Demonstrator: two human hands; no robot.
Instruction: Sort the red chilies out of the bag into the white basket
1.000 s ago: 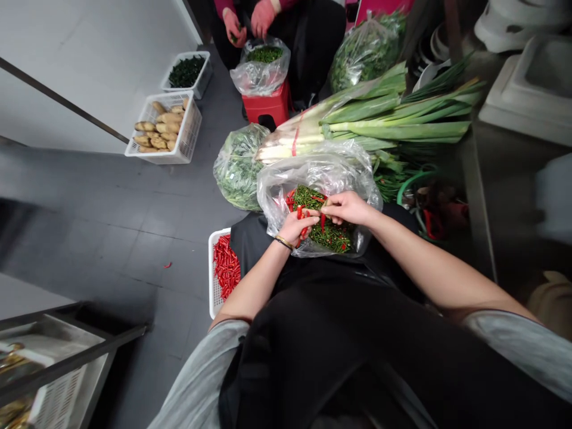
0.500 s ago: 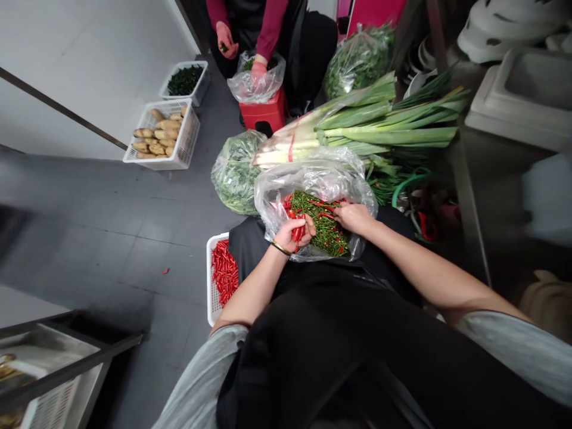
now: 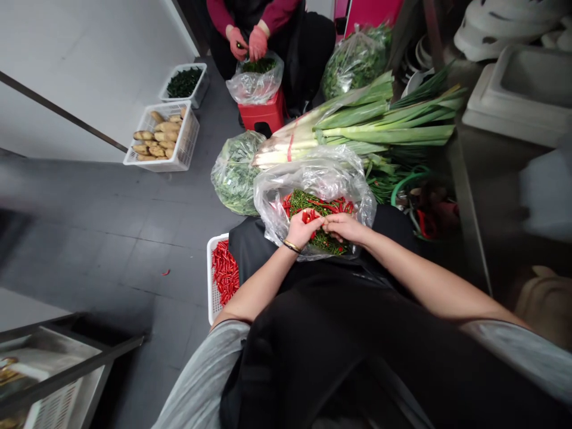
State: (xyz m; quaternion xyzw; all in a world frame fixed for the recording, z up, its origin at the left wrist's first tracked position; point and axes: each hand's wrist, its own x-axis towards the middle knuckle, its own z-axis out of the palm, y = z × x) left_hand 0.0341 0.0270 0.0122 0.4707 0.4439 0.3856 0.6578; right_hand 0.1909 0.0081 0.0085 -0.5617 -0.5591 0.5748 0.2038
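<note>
A clear plastic bag (image 3: 273, 189) lies open on my lap, holding red chili peppers and many green stems (image 3: 328, 243). Over it, my left hand (image 3: 304, 228) is closed around several red chili peppers (image 3: 309, 216). My right hand (image 3: 343, 227) meets it at the fingertips, its fingers pinched; whatever lies between them is too small to make out. Beside my left thigh stands a white basket (image 3: 211, 280) of red, stemless chili peppers (image 3: 226, 274).
Leeks (image 3: 357, 128) and a bagged leafy vegetable (image 3: 236, 173) lie just beyond my bag. Across from me, a person's gloved hands (image 3: 248, 43) work over a bag on a red stool (image 3: 263, 114). A basket of brown roots (image 3: 185, 143) stands left; a metal rack (image 3: 107, 351) is lower left.
My right hand has moved left from the chili peppers in the bag to meet my left hand. The other person's hand has come up out of their bag.
</note>
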